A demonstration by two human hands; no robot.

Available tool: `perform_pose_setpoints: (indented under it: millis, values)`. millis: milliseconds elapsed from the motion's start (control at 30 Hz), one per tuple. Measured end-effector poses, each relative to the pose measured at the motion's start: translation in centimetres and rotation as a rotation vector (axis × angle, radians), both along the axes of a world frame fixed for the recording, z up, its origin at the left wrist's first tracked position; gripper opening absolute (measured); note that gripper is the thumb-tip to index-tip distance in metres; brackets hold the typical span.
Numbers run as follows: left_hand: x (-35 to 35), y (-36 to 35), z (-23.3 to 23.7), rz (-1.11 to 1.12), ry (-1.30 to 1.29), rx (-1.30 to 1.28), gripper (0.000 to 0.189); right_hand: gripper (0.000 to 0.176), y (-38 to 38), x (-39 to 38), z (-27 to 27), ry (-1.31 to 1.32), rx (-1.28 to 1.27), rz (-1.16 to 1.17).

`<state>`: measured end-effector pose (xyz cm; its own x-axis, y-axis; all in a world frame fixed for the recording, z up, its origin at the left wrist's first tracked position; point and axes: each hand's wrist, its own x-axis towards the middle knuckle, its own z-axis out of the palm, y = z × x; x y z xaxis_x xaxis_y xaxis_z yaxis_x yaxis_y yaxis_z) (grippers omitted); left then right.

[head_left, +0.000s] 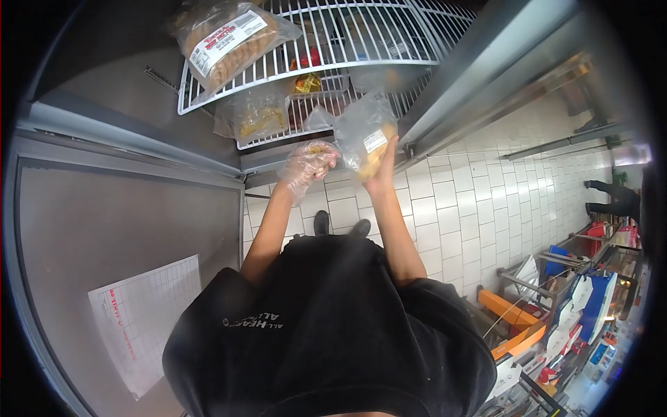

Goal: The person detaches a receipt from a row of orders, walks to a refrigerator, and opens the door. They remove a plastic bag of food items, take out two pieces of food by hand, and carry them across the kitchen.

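Note:
My right hand point(382, 165) is wrapped round the side of a clear plastic bag point(356, 128) with a white label and yellowish food in its lower part. The bag is tilted, its loose top toward the shelves. Close by on the left is my left hand point(307, 167), in a clear disposable glove, with the fingers curled closed. Something yellowish shows at those fingers, too small to name. Both hands are in front of the open cabinet's lower wire shelf point(260, 141).
A bag of round brown patties point(233, 45) lies on the upper white wire shelf point(306, 71). Below it is another clear bag with yellow pieces point(260, 121). A metal door point(132, 215) with a paper chart point(149, 320) stands left. Tiled floor point(451, 208) and a person point(615, 200) are right.

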<state>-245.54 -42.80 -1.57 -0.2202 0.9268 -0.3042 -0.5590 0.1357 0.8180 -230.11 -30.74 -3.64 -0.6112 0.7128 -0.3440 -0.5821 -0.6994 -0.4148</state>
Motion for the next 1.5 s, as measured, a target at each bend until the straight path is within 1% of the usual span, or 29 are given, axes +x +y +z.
perform_pose_setpoints:
  millis: [67, 100, 167, 200, 233, 300, 333, 400, 433, 500, 533, 600, 633, 667, 700, 733, 767, 800, 833, 900, 933, 1000, 1100, 1133, 1200, 1333, 1400, 1467, 1500]
  values:
    - [1.0, 0.4, 0.6, 0.100, 0.200, -0.132, 0.015, 0.072, 0.3, 0.6, -1.1, 0.020, -0.004, 0.003]
    - [1.2, 0.4, 0.2, 0.097, 0.202, -0.140, 0.015, 0.073, 0.3, 1.1, -1.7, 0.033, -0.002, 0.013]
    - [1.3, 1.0, 0.6, 0.281, 0.750, -0.443, 0.021, 0.072, 0.8, 1.8, -1.8, 0.035, -0.014, -0.008]
    - [1.9, 0.8, 0.8, 0.258, 0.891, -0.518, 0.031, 0.071, 0.9, 1.9, -1.9, 0.032, -0.023, -0.028]
    - [2.8, 0.2, 2.0, 0.259, 0.899, -0.524, 0.031, 0.071, 0.8, 1.9, -1.9, 0.039, -0.029, -0.027]
    - [4.1, -0.5, 3.9, 0.370, 1.046, -0.455, 0.036, 0.069, 1.0, 2.0, -1.4, -0.034, 0.004, -0.031]
    - [4.4, -0.6, 4.5, 0.370, 1.048, -0.457, 0.036, 0.069, 1.0, 1.9, -1.4, -0.033, 0.002, -0.030]
    - [4.6, -0.9, 5.4, 0.153, 1.513, -0.451, 0.036, 0.069, 0.9, 1.5, -1.3, -0.139, 0.079, -0.042]
    - [4.5, -0.9, 5.8, 0.158, 1.511, -0.459, 0.036, 0.069, 0.6, 1.3, -1.0, -0.139, 0.077, -0.034]
    - [4.2, -0.8, 6.5, -0.024, 1.564, -0.473, 0.030, 0.062, 0.0, 0.8, -0.4, -0.239, 0.117, -0.106]
    - [4.1, -0.9, 6.6, -0.024, 1.563, -0.482, 0.030, 0.062, -0.3, 0.6, -0.2, -0.239, 0.112, -0.100]
    - [3.5, -1.5, 6.6, -0.058, 1.311, -0.149, 0.024, 0.060, -1.0, 0.3, 0.4, -0.349, 0.182, -0.126]
    - [2.5, -2.0, 4.8, -0.066, 1.313, -0.161, 0.024, 0.060, -1.3, 0.3, 0.6, -0.348, 0.168, -0.123]
    - [1.1, -2.6, 1.4, -0.121, 1.346, -0.029, 0.026, 0.060, -1.5, 0.3, 0.7, -0.354, 0.158, -0.079]
    - [0.3, -3.1, -0.4, -0.179, 1.371, 0.105, 0.029, 0.061, -1.7, 0.3, 0.7, -0.359, 0.147, -0.036]
    - [0.6, -3.4, 0.9, -0.196, 1.369, 0.092, 0.029, 0.061, -2.0, 0.4, 0.5, -0.360, 0.127, -0.037]
    - [1.1, -3.2, 3.7, -0.275, 1.593, -0.123, 0.027, 0.061, -2.3, 0.5, 0.3, -0.356, 0.122, -0.018]
    - [1.4, -3.0, 5.1, -0.355, 1.812, -0.343, 0.026, 0.062, -2.4, 0.4, 0.0, -0.350, 0.121, 0.000]
    - [1.2, -3.5, 4.1, -0.376, 1.814, -0.347, 0.026, 0.062, -2.6, 0.1, -0.4, -0.348, 0.103, -0.006]
    - [0.5, -4.6, 1.5, -0.082, 0.855, -0.006, 0.029, 0.059, -3.2, -0.7, -1.2, -0.319, 0.077, -0.025]
    - [0.6, -4.5, 2.2, -0.103, 0.862, -0.010, 0.029, 0.059, -3.4, -0.9, -0.7, -0.312, 0.063, -0.039]
    - [1.2, -4.8, 3.5, -0.260, 1.439, 0.063, 0.031, 0.054, -4.0, -0.8, 0.3, -0.301, 0.021, 0.013]
    - [0.6, -4.7, 3.7, -0.417, 1.578, 0.127, 0.034, 0.052, -4.2, -0.9, -0.1, -0.272, 0.004, 0.048]
    - [0.6, -4.3, 4.4, -0.440, 1.581, 0.130, 0.034, 0.052, -4.2, -0.9, -0.9, -0.266, -0.009, 0.032]
    - [0.9, -3.3, 6.6, -0.766, 1.818, -0.249, 0.034, 0.059, -4.1, -0.8, -3.0, -0.242, 0.079, 0.074]
    - [1.9, -2.2, 8.3, -0.805, 1.781, -0.281, 0.030, 0.060, -4.5, -0.3, -3.0, -0.288, 0.006, 0.069]
    - [3.2, -1.3, 8.8, -0.558, 1.780, -0.301, 0.034, 0.062, -4.6, -0.2, -3.5, -0.242, 0.029, 0.080]
    - [3.8, -0.8, 8.5, -0.533, 1.806, -0.181, 0.034, 0.062, -4.7, -0.1, -4.3, -0.325, 0.030, 0.151]
    - [4.2, -0.5, 8.1, -0.509, 1.822, -0.069, 0.035, 0.059, -4.7, 0.4, -3.2, -0.279, 0.029, 0.182]
